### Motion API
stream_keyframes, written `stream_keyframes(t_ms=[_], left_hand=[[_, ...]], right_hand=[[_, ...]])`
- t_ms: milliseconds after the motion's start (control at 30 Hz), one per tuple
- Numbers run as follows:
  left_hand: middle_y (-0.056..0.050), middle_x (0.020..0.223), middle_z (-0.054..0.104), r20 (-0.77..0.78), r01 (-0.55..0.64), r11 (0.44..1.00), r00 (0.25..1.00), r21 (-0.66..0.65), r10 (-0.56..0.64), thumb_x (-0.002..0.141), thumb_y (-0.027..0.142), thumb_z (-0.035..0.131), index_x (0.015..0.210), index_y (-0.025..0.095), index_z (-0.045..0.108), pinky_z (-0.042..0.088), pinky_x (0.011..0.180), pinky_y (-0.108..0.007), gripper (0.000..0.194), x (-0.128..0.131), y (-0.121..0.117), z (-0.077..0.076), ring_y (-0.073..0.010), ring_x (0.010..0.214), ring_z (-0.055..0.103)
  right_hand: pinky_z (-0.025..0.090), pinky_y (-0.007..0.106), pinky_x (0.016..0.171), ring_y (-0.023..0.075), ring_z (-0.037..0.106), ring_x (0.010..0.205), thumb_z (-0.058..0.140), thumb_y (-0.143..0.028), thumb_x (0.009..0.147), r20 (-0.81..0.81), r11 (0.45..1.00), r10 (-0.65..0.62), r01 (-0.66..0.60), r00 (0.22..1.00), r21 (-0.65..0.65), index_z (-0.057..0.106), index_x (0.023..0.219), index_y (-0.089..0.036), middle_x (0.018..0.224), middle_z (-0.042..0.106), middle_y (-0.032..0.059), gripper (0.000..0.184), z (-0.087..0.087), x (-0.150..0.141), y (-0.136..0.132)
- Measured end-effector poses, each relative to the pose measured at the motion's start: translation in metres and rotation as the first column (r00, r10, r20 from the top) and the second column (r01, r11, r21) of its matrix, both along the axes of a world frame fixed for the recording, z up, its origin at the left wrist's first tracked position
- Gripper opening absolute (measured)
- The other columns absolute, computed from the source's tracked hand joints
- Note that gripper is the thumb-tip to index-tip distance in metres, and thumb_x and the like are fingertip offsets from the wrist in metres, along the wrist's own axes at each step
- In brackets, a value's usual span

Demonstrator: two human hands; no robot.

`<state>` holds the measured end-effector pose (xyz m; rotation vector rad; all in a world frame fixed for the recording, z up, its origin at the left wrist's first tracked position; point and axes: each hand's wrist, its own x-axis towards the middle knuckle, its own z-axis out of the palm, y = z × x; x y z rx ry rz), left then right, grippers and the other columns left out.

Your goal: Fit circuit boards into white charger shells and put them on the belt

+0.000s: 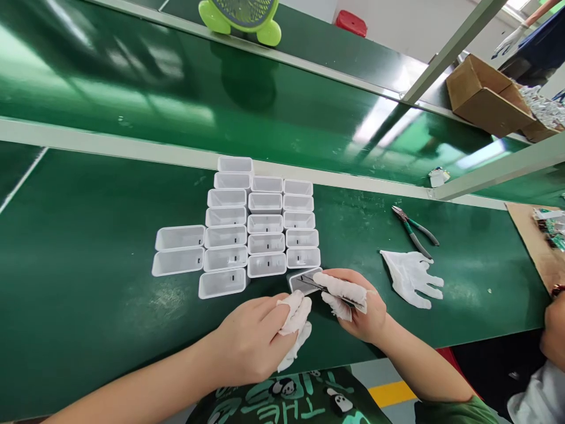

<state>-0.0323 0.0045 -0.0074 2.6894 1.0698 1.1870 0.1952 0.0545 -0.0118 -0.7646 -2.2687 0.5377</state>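
Right hand [359, 303] holds tweezers [324, 287]; tips over tray [296, 285]

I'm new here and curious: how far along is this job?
Plastic bins already stand in neat columns. The right hand holds a thin dark tool over a skewed bin, the left hand close by. Perhaps that bin is left to straighten; the rest I can't tell.

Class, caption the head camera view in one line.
Right hand holding a thin dark tool near the left hand, beside plastic tubs on a green table.
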Motion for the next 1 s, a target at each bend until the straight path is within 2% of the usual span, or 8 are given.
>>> stream_keyframes(t_ms=[200,333,467,1000], left_hand=[[-0.007,0.069,0.057,0.004,0.026,1.0,1.0,-0.005,-0.026,0.082,0.005,0.052,0.081,0.015,0.059,0.054,0.056,-0.033,0.012,-0.0011,-0.0003,0.0002,-0.0217,0.064,0.059],[-0.005,0.063,0.052,0.026,0.026,1.0,0.999,-0.011,-0.026,0.084,0.004,0.052,0.071,0.016,0.057,0.054,0.056,-0.033,0.018,-0.0005,-0.0003,0.0,-0.0194,0.058,0.053],[-0.003,0.062,0.049,0.025,0.034,0.999,0.999,-0.014,-0.034,0.085,0.005,0.048,0.07,0.018,0.056,0.054,0.056,-0.032,0.021,-0.0005,0.0009,0.0016,-0.0172,0.055,0.048],[-0.004,0.059,0.046,0.014,0.039,0.999,0.999,-0.014,-0.039,0.089,0.005,0.043,0.067,0.016,0.058,0.049,0.052,-0.03,0.029,-0.001,0.0033,0.0051,-0.0192,0.056,0.046]], right_hand=[[0.066,0.034,0.081,0.0236,0.073,0.098,0.057,-0.01,0.093,0.006,1.0,-0.004,0.004,1.0,0.005,0.06,0.127,-0.014,0.108,0.072,0.0161,0.035,0.0005,-0.0007,0.0004],[0.065,0.033,0.082,0.0231,0.073,0.098,0.058,-0.008,0.092,0.007,1.0,-0.003,0.003,1.0,0.0,0.06,0.127,-0.013,0.108,0.072,0.0163,0.035,0.0007,-0.0007,0.001],[0.065,0.033,0.082,0.0232,0.073,0.098,0.058,-0.009,0.092,0.006,1.0,-0.006,0.006,1.0,-0.007,0.061,0.127,-0.014,0.109,0.072,0.0154,0.036,-0.0001,-0.0004,0.0009],[0.065,0.033,0.084,0.0231,0.073,0.1,0.058,-0.009,0.092,0.01,1.0,-0.022,0.022,1.0,-0.015,0.06,0.129,-0.015,0.112,0.072,0.0142,0.037,-0.001,-0.0002,-0.0013]])
